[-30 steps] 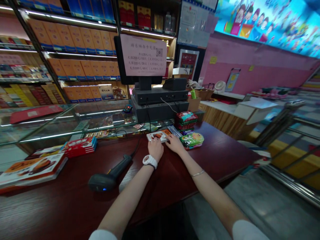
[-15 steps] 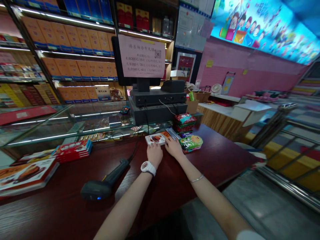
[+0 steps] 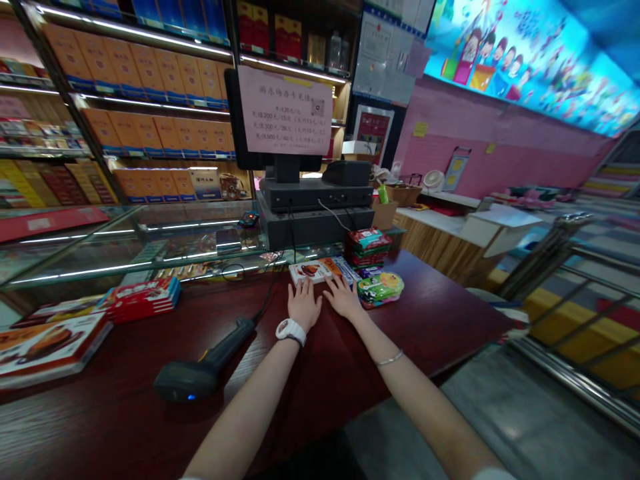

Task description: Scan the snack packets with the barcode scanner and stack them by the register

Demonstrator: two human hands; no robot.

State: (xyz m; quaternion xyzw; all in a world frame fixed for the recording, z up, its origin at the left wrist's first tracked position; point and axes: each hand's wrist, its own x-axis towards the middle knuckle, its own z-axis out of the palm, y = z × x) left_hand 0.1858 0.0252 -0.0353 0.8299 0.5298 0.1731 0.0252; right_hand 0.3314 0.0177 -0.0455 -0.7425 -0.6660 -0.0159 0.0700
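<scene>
A white and orange box with a brown food picture lies flat on the dark red table. My left hand, with a white watch at the wrist, has its fingers spread, and their tips touch the box's near edge. Just right of it, my right hand is also spread, its fingertips at the box's right end beside a blue packet. Green packets are piled to the right of my right hand. Behind them rises a stack of red packets.
A black barcode scanner lies at the left, its cable running back. Red boxes and a larger orange and white box sit further left. Behind stand a glass case and a monitor with a paper sign.
Both hands have drawn back slightly towards me and their fingers have spread, so more of the box's top shows. The box has shifted a little back.
</scene>
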